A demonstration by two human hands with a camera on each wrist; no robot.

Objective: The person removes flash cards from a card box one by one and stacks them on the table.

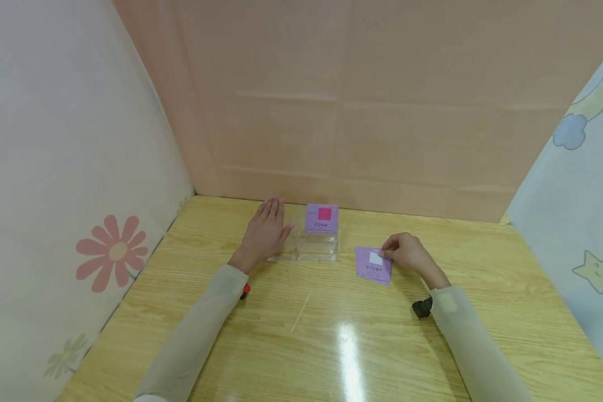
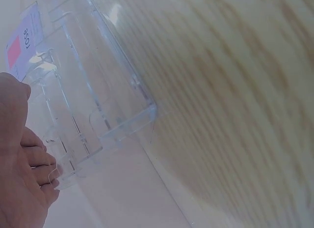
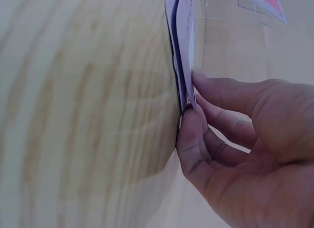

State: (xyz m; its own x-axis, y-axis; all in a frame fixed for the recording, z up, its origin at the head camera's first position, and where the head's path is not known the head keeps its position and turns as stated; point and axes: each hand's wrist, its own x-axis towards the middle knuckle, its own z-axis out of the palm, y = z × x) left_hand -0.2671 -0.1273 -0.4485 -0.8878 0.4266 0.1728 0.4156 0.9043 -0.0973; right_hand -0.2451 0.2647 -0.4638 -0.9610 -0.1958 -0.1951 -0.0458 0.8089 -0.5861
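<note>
A clear plastic tiered holder [image 1: 317,249] stands toward the back of the table, with a purple card reading "rose" [image 1: 321,219] upright in its rear slot on the right. My left hand [image 1: 265,233] lies with fairly straight fingers over the holder's left side; the left wrist view shows its fingertips at the holder's edge [image 2: 128,125]. To the right, my right hand [image 1: 407,252] pinches the top corner of a purple card reading "silver" [image 1: 373,266] between thumb and finger. In the right wrist view more than one card layer [image 3: 182,46] shows, close over the table.
The wood-grain table [image 1: 301,346] ends at a tan backdrop [image 1: 382,139]. Patterned cloth walls rise on the left [image 1: 80,167] and right [image 1: 593,212]. Dark wrist devices [image 1: 422,307] hang at the cuffs.
</note>
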